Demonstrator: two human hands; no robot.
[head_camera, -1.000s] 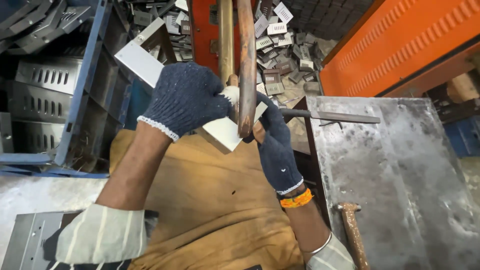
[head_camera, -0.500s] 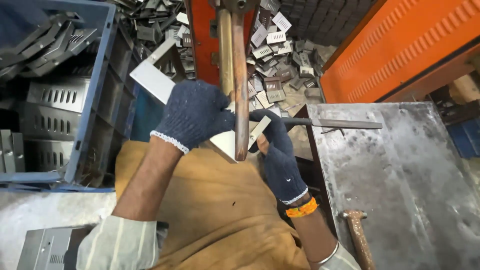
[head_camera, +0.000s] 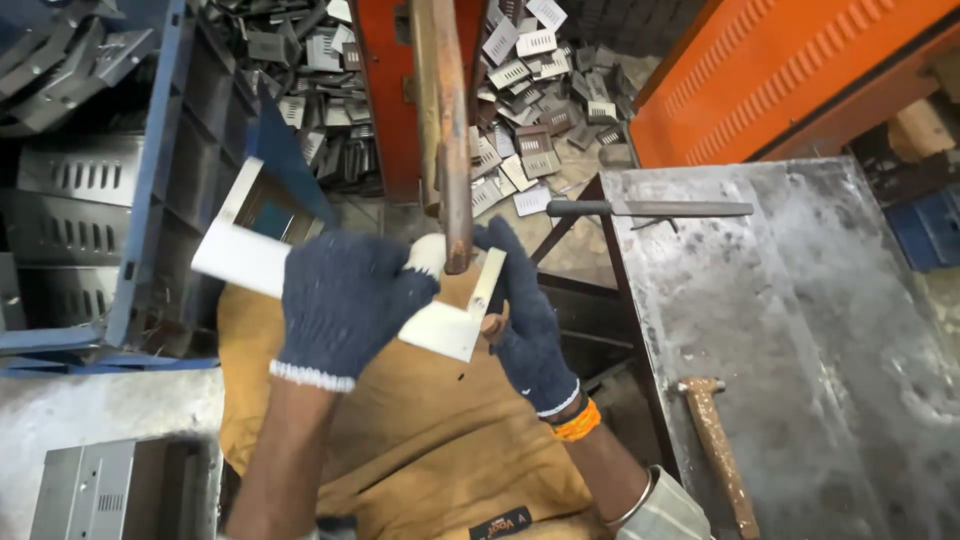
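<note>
Bracket held by both gloved hands beside steel table.

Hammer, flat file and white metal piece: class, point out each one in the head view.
hammer (head_camera: 716, 450), head view, on its rusty handle
flat file (head_camera: 680, 208), head view, mid blade
white metal piece (head_camera: 245, 262), head view, left flat face

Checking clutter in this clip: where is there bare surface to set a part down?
Bare steel tabletop lies between the file at its far edge and the hammer near its front. The blue crate and floor scrap pile are crowded.
</note>
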